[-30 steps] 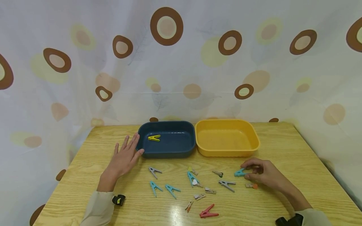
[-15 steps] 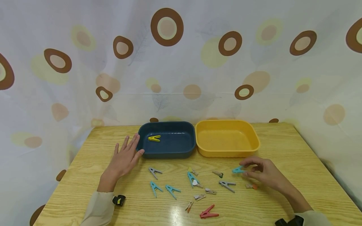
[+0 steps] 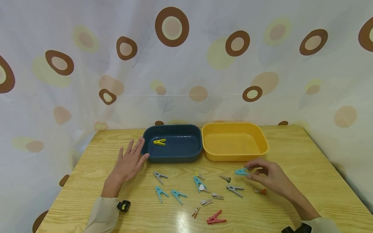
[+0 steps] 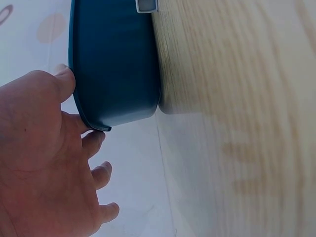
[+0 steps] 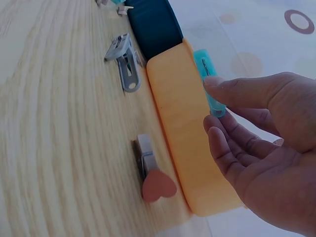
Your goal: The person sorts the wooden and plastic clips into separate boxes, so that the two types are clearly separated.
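Observation:
My right hand (image 3: 269, 174) pinches a light blue clothespin (image 3: 241, 172) between thumb and fingertips, raised in front of the yellow tub (image 3: 235, 158). In the right wrist view, the blue clothespin (image 5: 210, 69) juts out past the thumb. My left hand (image 3: 126, 166) rests against the left end of the dark blue tub (image 3: 172, 160), its fingers mostly straight. Seen from the left wrist, the thumb and a finger touch the tub's rim (image 4: 73, 91). Inside the dark blue tub lies a yellow clothespin (image 3: 159, 142).
Several clothespins lie on the wooden table (image 3: 140, 213), among them a grey one (image 3: 234, 190), a red one (image 3: 215, 218) and light blue ones (image 3: 177, 195). A small wooden clothespin with an orange heart (image 5: 159, 185) lies below the right hand. A patterned curtain (image 3: 186, 64) hangs behind.
My right hand has lifted the light blue clothespin and carried it a little left, toward the yellow tub. The left hand has stayed at the dark blue tub.

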Action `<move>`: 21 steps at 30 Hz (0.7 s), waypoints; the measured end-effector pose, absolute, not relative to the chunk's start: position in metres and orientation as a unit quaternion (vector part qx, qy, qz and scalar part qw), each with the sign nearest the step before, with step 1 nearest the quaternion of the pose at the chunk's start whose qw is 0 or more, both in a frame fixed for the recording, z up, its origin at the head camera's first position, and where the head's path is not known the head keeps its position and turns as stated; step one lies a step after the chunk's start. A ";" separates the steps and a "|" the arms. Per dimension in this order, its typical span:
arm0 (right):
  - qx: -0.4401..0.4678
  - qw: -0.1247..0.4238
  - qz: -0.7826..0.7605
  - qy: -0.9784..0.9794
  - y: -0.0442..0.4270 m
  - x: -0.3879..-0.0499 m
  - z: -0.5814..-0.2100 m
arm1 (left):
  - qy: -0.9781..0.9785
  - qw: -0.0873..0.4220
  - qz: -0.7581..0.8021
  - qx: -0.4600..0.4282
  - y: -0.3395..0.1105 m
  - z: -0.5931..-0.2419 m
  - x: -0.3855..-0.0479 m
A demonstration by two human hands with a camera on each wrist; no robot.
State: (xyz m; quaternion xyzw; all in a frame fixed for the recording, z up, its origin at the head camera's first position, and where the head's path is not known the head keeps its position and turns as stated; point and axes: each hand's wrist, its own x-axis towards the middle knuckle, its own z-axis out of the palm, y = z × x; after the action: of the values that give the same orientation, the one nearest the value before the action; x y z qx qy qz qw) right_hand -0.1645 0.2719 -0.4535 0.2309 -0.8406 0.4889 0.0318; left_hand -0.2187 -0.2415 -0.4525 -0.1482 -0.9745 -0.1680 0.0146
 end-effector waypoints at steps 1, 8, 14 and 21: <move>0.228 0.036 0.488 -0.842 0.271 -0.165 -0.452 | -0.974 0.015 -0.168 -0.148 -0.241 -0.453 -0.219; 0.232 0.060 0.479 -0.845 0.261 -0.169 -0.443 | -0.974 0.019 -0.171 -0.147 -0.241 -0.455 -0.219; 0.232 0.067 0.480 -0.843 0.247 -0.174 -0.437 | -0.974 0.022 -0.172 -0.148 -0.241 -0.454 -0.218; 0.229 0.095 0.492 -0.834 0.230 -0.180 -0.428 | -0.973 0.025 -0.171 -0.153 -0.240 -0.453 -0.219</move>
State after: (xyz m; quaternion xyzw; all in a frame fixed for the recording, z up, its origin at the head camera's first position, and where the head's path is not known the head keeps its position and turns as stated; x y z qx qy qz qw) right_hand -0.1801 0.2298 -0.4283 0.2287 -0.8344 0.4924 0.0946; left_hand -0.2187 -0.2403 -0.4533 -0.1527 -0.9731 -0.1707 0.0248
